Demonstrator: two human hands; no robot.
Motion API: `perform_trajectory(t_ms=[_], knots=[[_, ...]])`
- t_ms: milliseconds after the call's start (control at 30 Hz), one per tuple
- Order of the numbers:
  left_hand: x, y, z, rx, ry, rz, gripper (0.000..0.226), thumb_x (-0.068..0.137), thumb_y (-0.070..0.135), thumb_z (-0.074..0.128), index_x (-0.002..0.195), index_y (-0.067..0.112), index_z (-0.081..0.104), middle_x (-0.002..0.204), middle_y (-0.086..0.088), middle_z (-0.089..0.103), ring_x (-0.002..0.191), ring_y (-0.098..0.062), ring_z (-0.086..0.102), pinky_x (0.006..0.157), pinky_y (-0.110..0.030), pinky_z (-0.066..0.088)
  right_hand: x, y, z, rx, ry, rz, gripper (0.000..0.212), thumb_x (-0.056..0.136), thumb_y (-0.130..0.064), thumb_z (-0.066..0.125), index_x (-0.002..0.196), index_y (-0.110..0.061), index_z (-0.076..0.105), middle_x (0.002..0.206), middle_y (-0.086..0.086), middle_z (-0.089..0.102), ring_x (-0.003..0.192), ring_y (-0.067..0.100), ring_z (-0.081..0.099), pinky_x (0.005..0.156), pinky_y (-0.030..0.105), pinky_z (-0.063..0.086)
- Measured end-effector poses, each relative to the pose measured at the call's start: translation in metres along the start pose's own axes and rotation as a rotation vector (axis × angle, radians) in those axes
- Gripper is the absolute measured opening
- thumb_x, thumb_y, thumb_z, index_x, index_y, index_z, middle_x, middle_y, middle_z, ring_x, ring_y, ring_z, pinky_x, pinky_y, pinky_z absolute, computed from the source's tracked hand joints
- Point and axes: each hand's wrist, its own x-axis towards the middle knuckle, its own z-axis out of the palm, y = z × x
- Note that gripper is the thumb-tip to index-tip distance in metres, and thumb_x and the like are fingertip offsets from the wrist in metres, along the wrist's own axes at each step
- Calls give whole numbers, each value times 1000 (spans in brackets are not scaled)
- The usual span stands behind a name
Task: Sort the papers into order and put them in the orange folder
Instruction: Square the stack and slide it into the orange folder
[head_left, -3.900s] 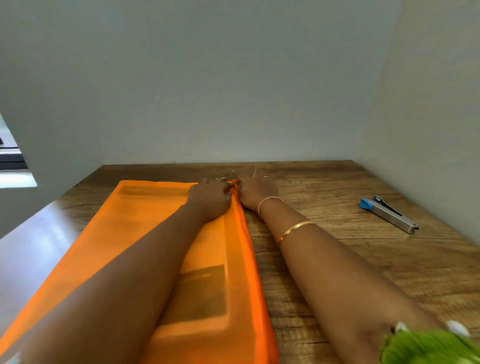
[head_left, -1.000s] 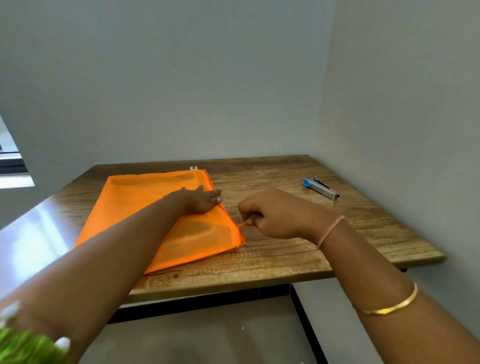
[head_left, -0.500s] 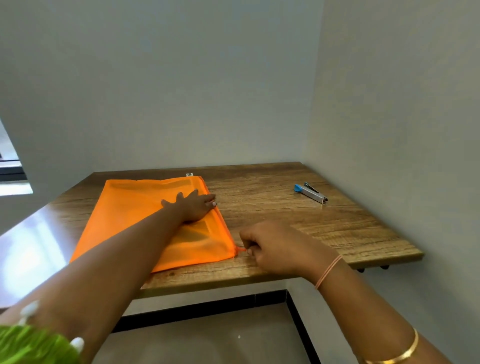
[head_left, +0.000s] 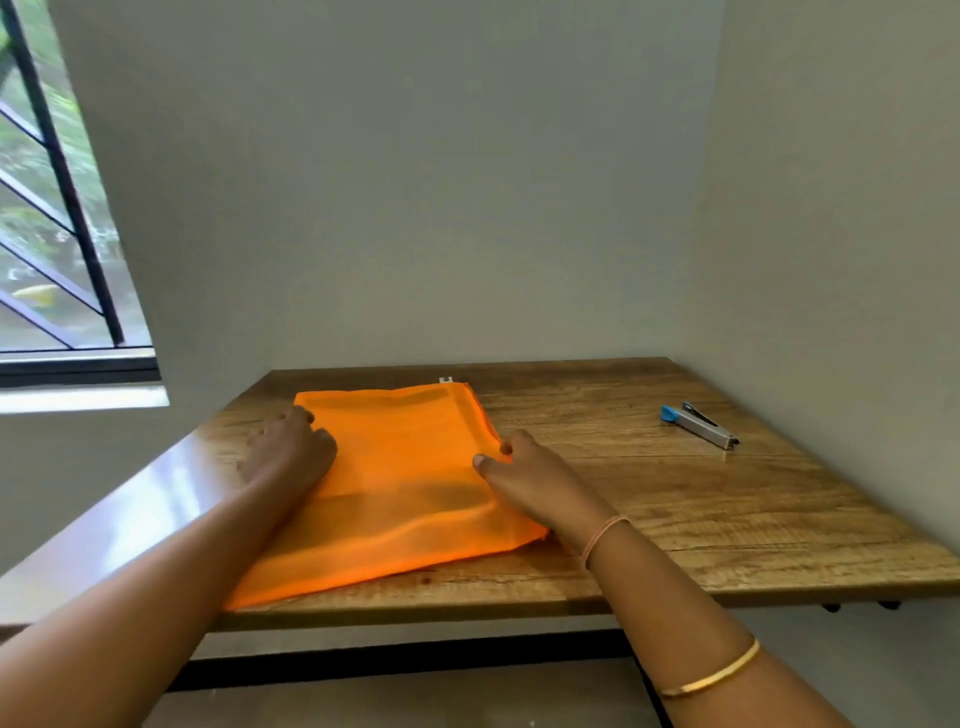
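The orange folder (head_left: 410, 483) lies flat on the wooden table (head_left: 675, 499), slightly askew, with a small silver zip pull at its far right corner. Faint darker shapes show through its mesh; no loose papers are visible. My left hand (head_left: 288, 449) rests on the folder's left edge, fingers bent over it. My right hand (head_left: 524, 475) lies at the right edge, thumb on top of the folder and fingers along its side.
A silver stapler with a blue end (head_left: 698, 423) lies at the table's right, near the side wall. Grey walls close the table at the back and right. A barred window (head_left: 57, 234) is at the left. The table's front edge overhangs the floor.
My right hand let go of the zip pull at the folder's near corner and moved up to its right edge. My left hand shifted from the folder's right side to its left edge.
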Motion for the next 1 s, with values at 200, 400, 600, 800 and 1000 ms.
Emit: perform_trajectory(t_ms=[200, 400, 600, 800, 1000], knots=[[7, -16, -12, -94, -118, -33, 39, 93, 23, 49, 127, 3, 49, 106, -14, 59, 85, -27, 55, 70, -34, 46, 22, -11, 16, 9, 20, 15, 44, 92, -16, 46, 135, -17, 41, 133, 9, 47, 110, 23, 49, 85, 32, 43], [20, 14, 5, -358, -208, 175, 51, 92, 6, 47, 141, 17, 38, 129, -19, 51, 90, -29, 57, 66, -31, 43, 38, 6, -2, -138, 209, -4, 45, 90, -14, 45, 135, -15, 45, 136, 12, 42, 112, 28, 52, 87, 32, 43], [14, 54, 33, 50, -188, 296, 46, 96, 30, 42, 141, 24, 38, 156, -10, 19, 140, -35, 22, 111, -51, 26, 53, 34, -8, -535, 224, -2, 45, 97, -45, 36, 133, -18, 41, 139, 13, 34, 123, 35, 41, 97, 45, 38], [1, 57, 56, 218, -268, 385, 61, 95, 60, 22, 147, 29, 22, 158, -4, 15, 144, -32, 10, 113, -58, 12, 56, 41, 2, -749, 68, 62, 60, 97, -56, 13, 148, -25, 17, 156, 12, 11, 141, 37, 18, 107, 60, 16], [7, 51, 58, 188, -239, 375, 64, 92, 63, 26, 145, 28, 29, 153, -4, 28, 141, -29, 21, 112, -53, 22, 74, 54, -36, -637, 241, 67, 54, 94, -55, 33, 136, -21, 38, 144, 11, 37, 131, 32, 36, 104, 52, 29]])
